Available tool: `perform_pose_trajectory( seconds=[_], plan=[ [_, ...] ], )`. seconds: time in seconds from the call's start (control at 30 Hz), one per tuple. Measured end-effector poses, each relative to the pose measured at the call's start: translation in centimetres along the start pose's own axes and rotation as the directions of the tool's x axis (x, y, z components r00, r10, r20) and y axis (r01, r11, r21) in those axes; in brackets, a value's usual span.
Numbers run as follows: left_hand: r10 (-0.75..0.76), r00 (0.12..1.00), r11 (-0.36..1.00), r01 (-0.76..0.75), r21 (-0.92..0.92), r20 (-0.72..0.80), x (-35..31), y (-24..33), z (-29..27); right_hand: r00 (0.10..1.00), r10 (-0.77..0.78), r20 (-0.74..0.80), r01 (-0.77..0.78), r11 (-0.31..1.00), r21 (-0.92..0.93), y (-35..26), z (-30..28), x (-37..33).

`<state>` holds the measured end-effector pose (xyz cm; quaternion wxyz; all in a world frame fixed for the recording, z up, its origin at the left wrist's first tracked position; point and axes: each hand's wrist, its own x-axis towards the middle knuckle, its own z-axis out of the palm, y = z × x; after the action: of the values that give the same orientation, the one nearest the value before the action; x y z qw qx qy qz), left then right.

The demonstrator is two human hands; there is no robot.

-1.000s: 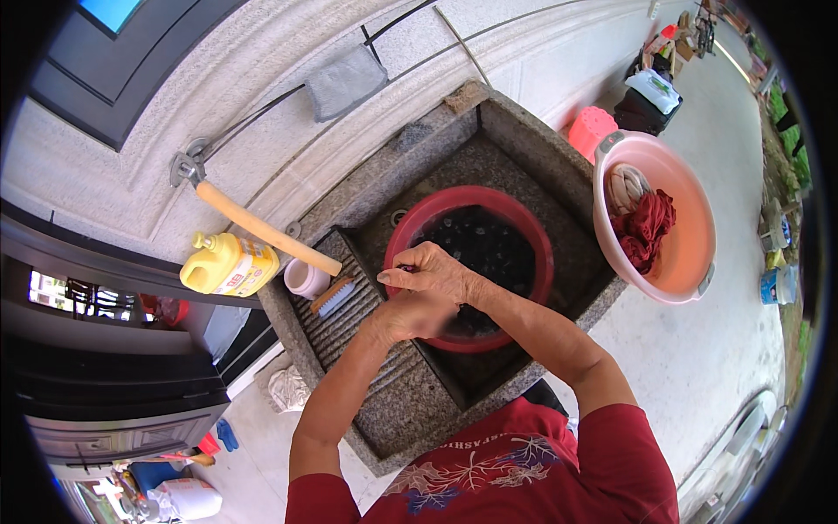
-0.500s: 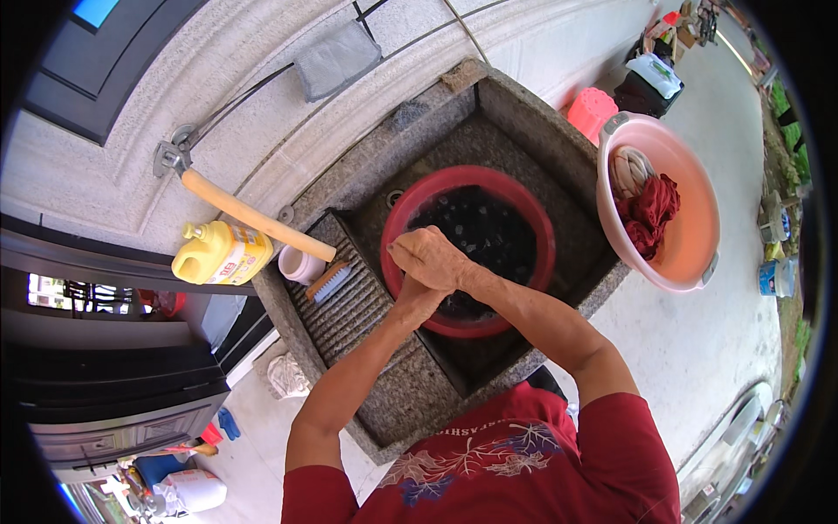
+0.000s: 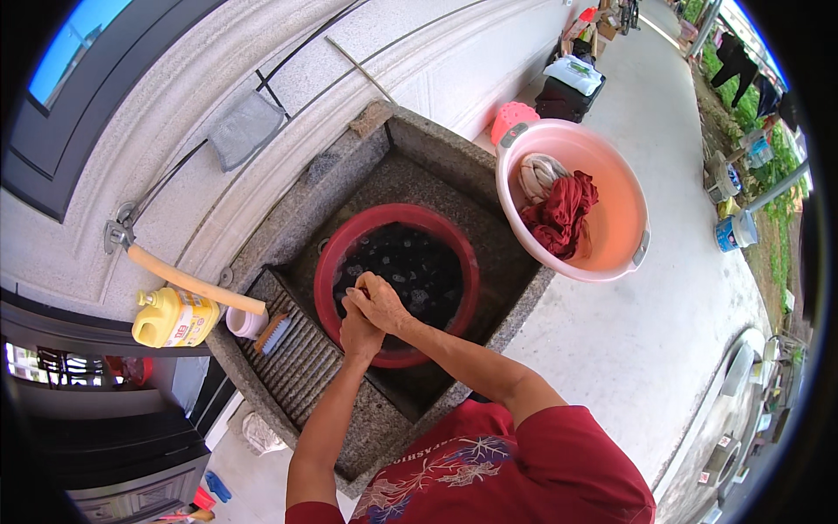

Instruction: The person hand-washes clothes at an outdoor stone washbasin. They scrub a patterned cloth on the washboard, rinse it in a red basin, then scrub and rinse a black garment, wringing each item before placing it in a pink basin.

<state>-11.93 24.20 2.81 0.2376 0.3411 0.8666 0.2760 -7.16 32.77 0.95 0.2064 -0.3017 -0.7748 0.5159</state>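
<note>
My left hand (image 3: 356, 334) and my right hand (image 3: 381, 302) are pressed together, the right folded over the left, above the near rim of a red basin (image 3: 336, 253). The basin stands in a stone sink (image 3: 419, 144) and holds dark water or dark cloth (image 3: 415, 266). Whether anything lies between my palms is hidden. Both forearms come up from the lower edge, in red short sleeves.
A ribbed washboard slope (image 3: 301, 367) with a small brush (image 3: 272, 333) and a white cup (image 3: 244, 323) lies left of the basin. A yellow jug (image 3: 175, 317) stands under a tap hose (image 3: 188, 281). A pink tub (image 3: 624, 227) with red cloth (image 3: 559, 210) rests on the sink's right corner.
My clasped hands stay together over the basin's near rim, shifting only slightly. The view has tilted a little.
</note>
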Motion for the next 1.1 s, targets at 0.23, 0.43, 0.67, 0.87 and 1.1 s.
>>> perform_pose_trajectory(
  seconds=[0.23,0.43,0.67,0.87,1.1],
  plan=[
    [0.251,0.948,0.814,-0.098,-0.573,0.194,-0.7,4.9,-1.4,0.981,-0.188,0.047,0.186,0.982,0.043,-1.0,-11.6,-3.5],
    [0.005,0.970,0.795,0.145,-0.589,0.245,0.7,0.6,0.0,0.815,-0.337,-0.472,0.271,0.941,-0.204,-7.0,-24.2,-2.4],
    [-0.120,0.961,0.850,0.229,-0.474,0.248,0.8,-4.8,6.1,0.799,-0.248,-0.548,0.100,0.953,-0.286,-2.3,-31.0,-0.5],
    [-0.207,0.961,0.934,0.250,-0.255,0.184,0.8,-8.7,7.5,0.682,-0.571,-0.457,0.291,0.785,-0.547,-6.2,-25.4,0.1],
    [-0.125,0.971,0.984,0.095,0.149,0.203,1.4,-10.1,11.5,0.974,0.080,0.211,-0.001,0.937,-0.349,6.0,-10.8,5.6]
  ],
)
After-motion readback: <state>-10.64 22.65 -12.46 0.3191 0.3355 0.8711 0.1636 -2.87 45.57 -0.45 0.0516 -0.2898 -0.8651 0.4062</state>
